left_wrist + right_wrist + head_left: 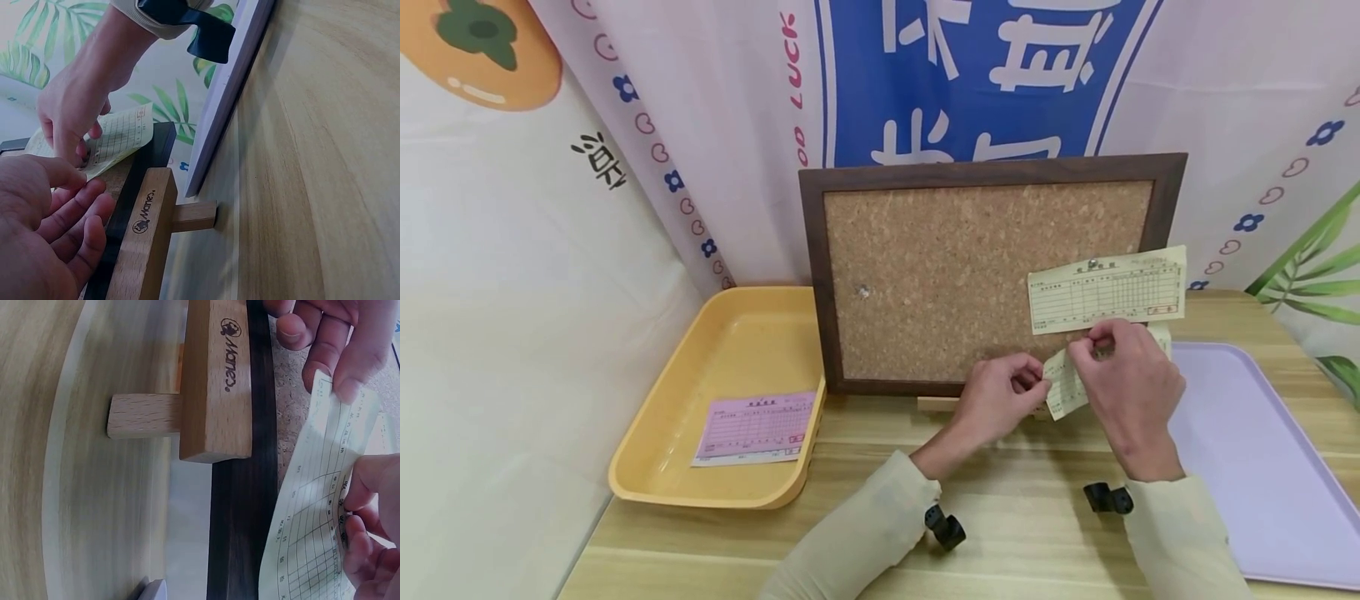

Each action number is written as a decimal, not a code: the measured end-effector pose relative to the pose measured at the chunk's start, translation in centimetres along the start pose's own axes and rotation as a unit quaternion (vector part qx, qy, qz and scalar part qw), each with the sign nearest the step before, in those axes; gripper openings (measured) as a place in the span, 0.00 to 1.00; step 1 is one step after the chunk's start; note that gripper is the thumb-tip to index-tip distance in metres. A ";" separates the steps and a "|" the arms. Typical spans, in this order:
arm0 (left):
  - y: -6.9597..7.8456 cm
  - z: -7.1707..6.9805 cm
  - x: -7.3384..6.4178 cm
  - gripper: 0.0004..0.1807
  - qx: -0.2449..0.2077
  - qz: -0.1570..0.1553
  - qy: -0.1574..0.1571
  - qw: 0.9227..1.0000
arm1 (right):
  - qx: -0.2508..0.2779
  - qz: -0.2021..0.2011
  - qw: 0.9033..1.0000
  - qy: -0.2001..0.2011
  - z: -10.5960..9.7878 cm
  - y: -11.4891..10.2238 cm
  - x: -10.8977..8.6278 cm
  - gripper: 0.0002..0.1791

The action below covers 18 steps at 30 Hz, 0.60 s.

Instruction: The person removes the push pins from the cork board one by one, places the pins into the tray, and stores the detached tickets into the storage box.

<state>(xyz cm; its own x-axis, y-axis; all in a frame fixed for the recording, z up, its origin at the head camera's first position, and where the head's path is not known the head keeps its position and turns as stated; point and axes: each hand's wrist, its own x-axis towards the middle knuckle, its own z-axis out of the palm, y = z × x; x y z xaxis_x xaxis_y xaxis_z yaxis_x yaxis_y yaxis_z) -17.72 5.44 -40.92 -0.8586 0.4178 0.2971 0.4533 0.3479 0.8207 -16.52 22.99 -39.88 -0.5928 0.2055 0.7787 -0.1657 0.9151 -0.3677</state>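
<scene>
At the lower right of the framed cork board (925, 267), my left hand (1003, 387) pinches the left corner of a pale yellow receipt slip (1063, 387). My right hand (1131, 375) pinches at the slip's heading with curled fingertips; whether a pushpin is between them is hidden. In the right wrist view the slip (306, 525) bends outward over the dark frame. Just above, a second yellow receipt slip (1105, 296) hangs from a clear pushpin (1092, 263), its right side overlapping the frame. Another pushpin (862, 292) sticks in the cork at left.
The board leans on a wooden easel (147, 219). A yellow tray (647, 450) at left holds pink and white receipt slips (756, 425). A flat lilac tray (1262, 467) lies on the right of the wood-grain table (1022, 533). Printed curtains hang behind.
</scene>
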 end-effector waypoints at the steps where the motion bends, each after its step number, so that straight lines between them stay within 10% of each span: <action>1: 0.0 0.0 0.0 0.03 -0.001 0.000 -0.001 1.000 | 0.000 0.000 1.000 0.000 0.0 0.0 0.0 0.06; 18: 0.0 -0.1 -0.1 0.03 -0.010 -0.005 -0.001 1.000 | 0.025 0.014 0.999 -0.021 -0.1 -0.2 0.1 0.04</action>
<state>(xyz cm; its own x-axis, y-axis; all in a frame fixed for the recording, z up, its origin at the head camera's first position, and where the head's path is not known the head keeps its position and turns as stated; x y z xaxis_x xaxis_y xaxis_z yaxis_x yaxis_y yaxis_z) -17.63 5.35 -40.92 -0.8630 0.4157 0.2873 0.4389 0.3351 0.8337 -16.45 22.88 -39.68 -0.6302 0.2144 0.7462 -0.1875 0.8906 -0.4143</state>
